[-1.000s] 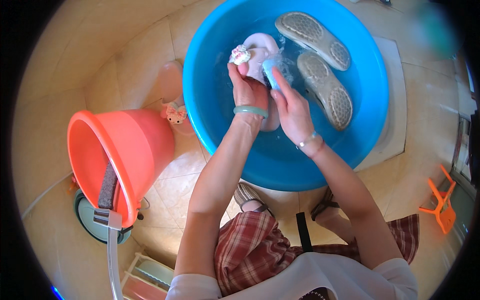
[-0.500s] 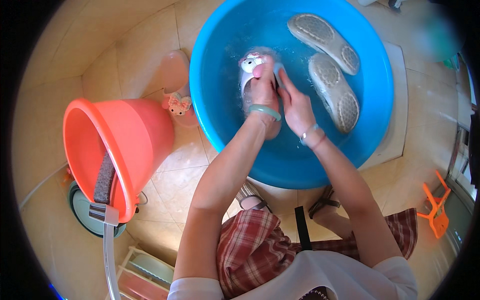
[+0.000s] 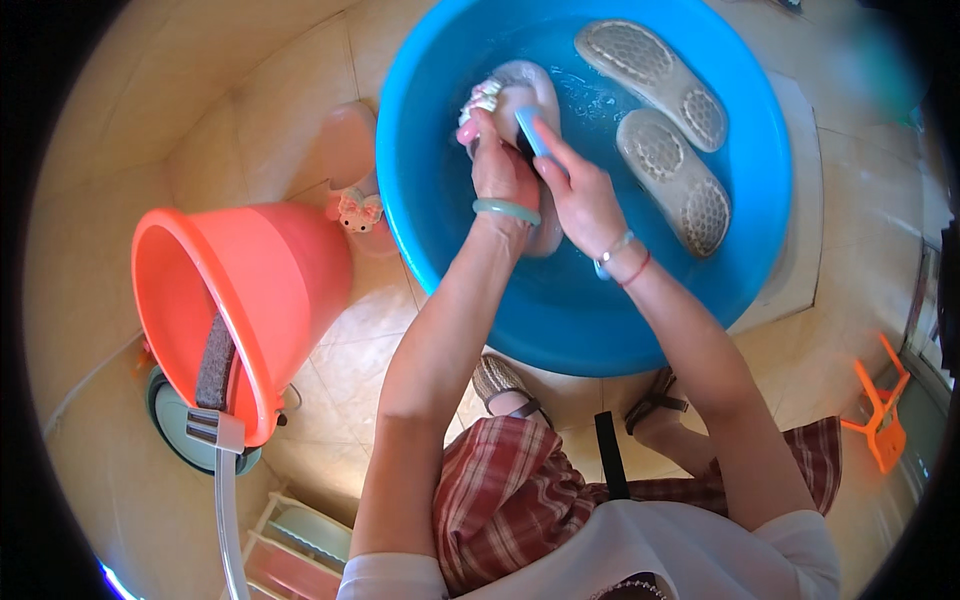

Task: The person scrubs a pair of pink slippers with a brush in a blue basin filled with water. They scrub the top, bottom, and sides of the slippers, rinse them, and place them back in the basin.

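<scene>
My left hand (image 3: 503, 172), with a green bangle at its wrist, grips a pale slipper (image 3: 541, 88) tilted on its side over the water. A white and pink ornament decorates the slipper's strap. In my right hand (image 3: 590, 208) is a light blue scrubbing brush (image 3: 530, 128), its dark bristles turned toward the slipper's inner side. Both hands are inside a large blue basin (image 3: 394, 170) of water. Two greyish, clear-looking shoes lie sole up in its right half, one farther shoe (image 3: 655, 75) and one nearer shoe (image 3: 675, 182).
Left of the basin, a pink slipper (image 3: 350, 140) with a cartoon ornament sits on the tiles. A coral bucket (image 3: 300, 255) lies tipped beside a grey sponge mop head (image 3: 214, 368). An orange plastic clip-like object (image 3: 884, 430) is at right. A rack (image 3: 300, 550) stands lower left.
The slipper has been turned onto its side and its ornament now faces left. My left hand has shifted slightly left and the brush has moved left, showing more clearly against the slipper.
</scene>
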The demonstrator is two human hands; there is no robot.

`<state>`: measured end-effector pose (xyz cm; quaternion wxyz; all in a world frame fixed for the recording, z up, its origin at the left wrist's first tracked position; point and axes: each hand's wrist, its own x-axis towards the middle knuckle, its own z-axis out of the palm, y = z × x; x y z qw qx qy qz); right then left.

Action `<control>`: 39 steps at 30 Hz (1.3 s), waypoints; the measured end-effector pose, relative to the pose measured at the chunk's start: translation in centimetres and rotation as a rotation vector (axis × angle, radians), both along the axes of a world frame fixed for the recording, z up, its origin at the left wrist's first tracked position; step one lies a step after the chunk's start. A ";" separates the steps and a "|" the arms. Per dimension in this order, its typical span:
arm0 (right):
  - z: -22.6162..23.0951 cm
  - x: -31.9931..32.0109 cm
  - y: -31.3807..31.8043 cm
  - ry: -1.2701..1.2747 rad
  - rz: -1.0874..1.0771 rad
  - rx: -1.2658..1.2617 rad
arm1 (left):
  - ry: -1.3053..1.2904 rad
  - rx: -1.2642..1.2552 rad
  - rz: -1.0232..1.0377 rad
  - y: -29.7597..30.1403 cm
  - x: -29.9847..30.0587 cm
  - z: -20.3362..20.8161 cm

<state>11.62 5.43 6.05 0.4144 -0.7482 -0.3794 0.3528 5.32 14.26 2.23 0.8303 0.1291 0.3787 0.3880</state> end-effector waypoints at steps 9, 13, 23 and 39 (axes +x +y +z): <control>-1.6 3.1 4.0 -0.134 -0.005 -0.129 | -0.060 -0.067 -0.007 -1.0 0.7 -0.5; -1.8 -0.6 -2.0 -0.040 -0.044 -0.063 | 0.043 -0.188 -0.005 -1.4 0.4 0.6; -3.2 3.4 3.7 -0.117 -0.033 -0.175 | -0.164 -0.120 -0.017 -1.9 0.3 0.5; 0.8 -1.3 -0.8 -0.115 0.021 -0.070 | -0.116 -0.150 -0.003 -1.5 -0.7 1.5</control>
